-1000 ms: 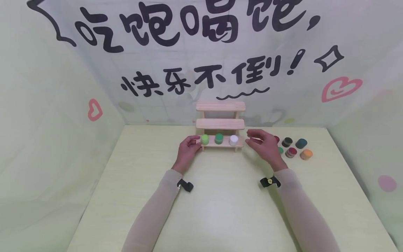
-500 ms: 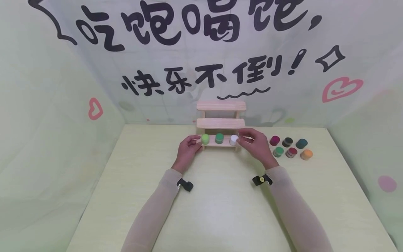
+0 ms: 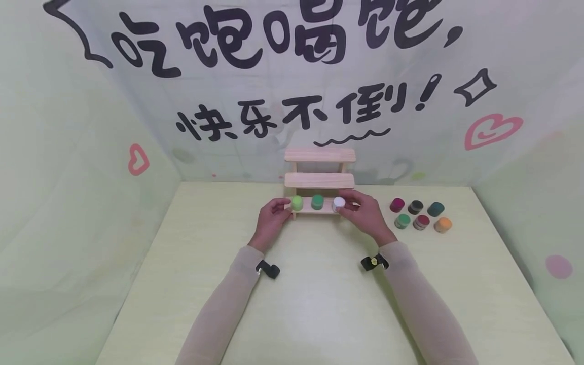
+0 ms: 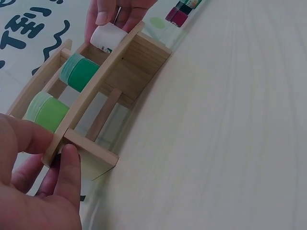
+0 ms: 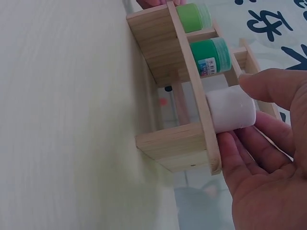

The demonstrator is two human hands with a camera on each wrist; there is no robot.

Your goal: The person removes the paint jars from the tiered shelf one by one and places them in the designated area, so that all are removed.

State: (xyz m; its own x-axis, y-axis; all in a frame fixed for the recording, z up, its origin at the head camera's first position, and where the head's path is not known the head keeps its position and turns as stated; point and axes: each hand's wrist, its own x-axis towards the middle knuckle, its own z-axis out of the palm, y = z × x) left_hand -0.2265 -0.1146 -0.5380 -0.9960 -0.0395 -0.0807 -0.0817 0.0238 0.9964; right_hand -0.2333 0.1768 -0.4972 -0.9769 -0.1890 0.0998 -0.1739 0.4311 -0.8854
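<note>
A small three-tier wooden display stand (image 3: 319, 180) is at the back of the table. Its lowest step bears a light green paint jar (image 3: 297, 203), a darker green paint jar (image 5: 211, 57) and a white paint jar (image 5: 231, 109), side by side. My left hand (image 3: 271, 220) grips the left end of that step, its fingers above and below the board in the left wrist view. At the other end my right hand (image 3: 366, 213) holds the white jar, thumb on one side and fingers on the other; the jar's base is right at the step.
Right of the stand, several paint jars are on the table in two rows, among them a magenta jar (image 3: 397, 205), a black jar (image 3: 415, 207) and an orange jar (image 3: 443, 225). Behind the stand hangs a printed cloth backdrop (image 3: 237, 157).
My right hand has moved left from beside the stand to the white jar and closed its fingers on it. My left hand keeps its place on the stand's left end.
</note>
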